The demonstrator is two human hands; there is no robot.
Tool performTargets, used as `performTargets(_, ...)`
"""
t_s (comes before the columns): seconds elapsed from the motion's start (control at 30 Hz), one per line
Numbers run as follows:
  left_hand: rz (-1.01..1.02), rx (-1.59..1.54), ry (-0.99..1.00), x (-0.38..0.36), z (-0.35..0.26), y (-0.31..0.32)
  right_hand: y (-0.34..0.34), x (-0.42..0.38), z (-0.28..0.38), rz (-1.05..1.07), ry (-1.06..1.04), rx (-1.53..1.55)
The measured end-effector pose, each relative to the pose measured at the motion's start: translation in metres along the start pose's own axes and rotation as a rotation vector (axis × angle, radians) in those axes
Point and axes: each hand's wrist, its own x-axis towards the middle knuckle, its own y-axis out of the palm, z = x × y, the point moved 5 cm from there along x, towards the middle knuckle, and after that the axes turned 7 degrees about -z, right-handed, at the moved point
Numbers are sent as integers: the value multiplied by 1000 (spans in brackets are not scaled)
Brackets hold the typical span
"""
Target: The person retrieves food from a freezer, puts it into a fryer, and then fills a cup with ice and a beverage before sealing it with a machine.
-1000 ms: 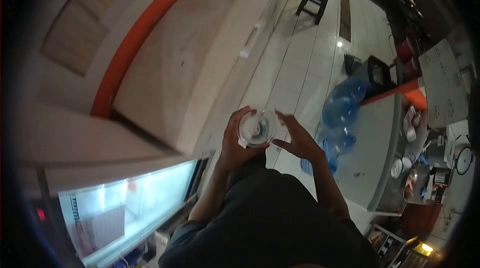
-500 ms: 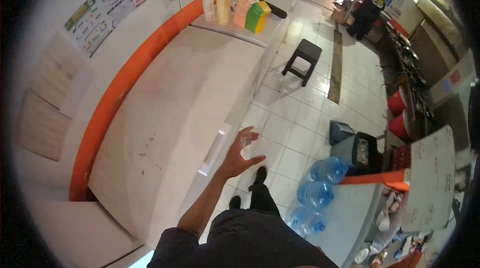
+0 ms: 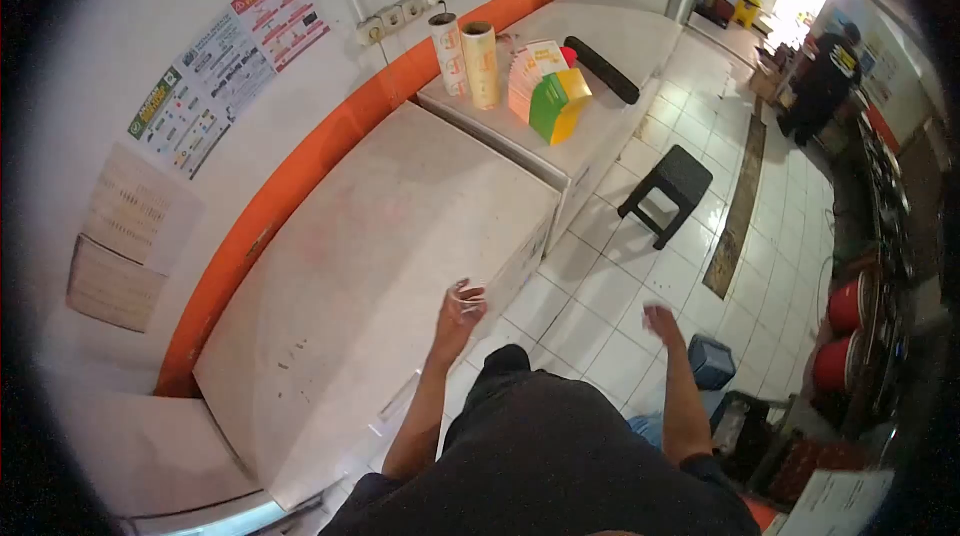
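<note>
My left hand [image 3: 462, 311] is raised beside the front edge of a long white chest-like unit [image 3: 340, 226]. Its fingers curl inward, and a thin clear or whitish thing shows across them, too small to name. Out over the tiled floor, my right hand [image 3: 660, 322] is lifted in front of my body. Motion smears its fingers, and a pale sheen lies on them. Neither hand touches the white top.
Ahead stands a black stool [image 3: 680, 181] on the tiles. Film rolls [image 3: 480, 66] and a green-yellow box [image 3: 558, 108] sit on the farther unit. Red buckets [image 3: 838, 361] and a dark bin [image 3: 742, 426] line the right. A co-worker [image 3: 828, 76] stands far off.
My view has shifted forward along the white unit, so the stool and box appear nearer. My right hand has come into view. My left hand's fingers are more curled than before.
</note>
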Motion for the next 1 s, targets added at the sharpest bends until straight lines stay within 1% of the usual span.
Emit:
performTargets(0.03,-76,134,41,15,8,-7,-28,46,63,-123,-465,25)
performTargets(0.07,-146,79,94,24,6,-7,-53,87,140,31,-207,687)
performTargets(0.1,-217,28,148,32,4,-7,-85,117,215,-49,-353,307)
performTargets(0.13,-240,19,152,44,13,-11,-103,145,267,-6,-360,396)
performTargets(0.17,-337,332,306,60,16,-20,-116,171,314,34,-367,489)
performTargets(0.2,-430,652,454,77,18,-21,-132,187,363,41,-378,495)
performTargets(0.23,-445,654,457,96,24,-17,-142,202,402,46,-383,505)
performTargets(0.3,-597,430,445,132,31,-16,-152,242,446,90,-391,554)
performTargets(0.33,-604,425,436,146,38,-16,-155,260,457,126,-393,590)
performTargets(0.37,-646,609,556,158,42,-17,-153,280,461,132,-394,573)
performTargets(0.4,-687,786,681,174,34,-5,-154,304,467,163,-434,548)
performTargets(0.43,-747,545,420,183,45,-5,-154,323,467,200,-463,522)
performTargets(0.5,-752,343,372,199,83,-14,-168,354,480,210,-462,464)
performTargets(0.53,-756,355,356,197,86,-9,-170,377,479,212,-484,421)
performTargets(0.57,-815,439,314,196,84,-7,-171,399,483,213,-513,381)
performTargets(0.6,-875,524,272,195,81,-5,-173,417,489,193,-467,369)
performTargets(0.63,-883,537,257,190,78,-4,-168,438,493,211,-456,373)
performTargets(0.7,-1025,818,313,163,58,11,-156,480,496,224,-566,288)
performTargets(0.73,-1044,826,292,150,47,25,-142,501,493,327,-529,257)
performTargets(0.8,-1336,950,385,134,0,52,-129,519,509,370,-529,210)
performTargets(0.83,-1341,979,366,139,-12,64,-117,516,508,401,-508,157)
performTargets(0.87,-1237,809,395,158,-21,80,-105,519,503,431,-502,164)
performTargets(0.9,-1136,634,427,187,-30,97,-91,525,501,557,-470,275)
performTargets(0.93,-985,577,405,228,-37,119,-78,532,504,679,-439,385)
performTargets(0.97,-838,612,412,276,-54,151,-67,538,507,704,-440,393)
performTargets(1.0,-735,626,277,325,-67,184,-55,543,507,708,-408,366)
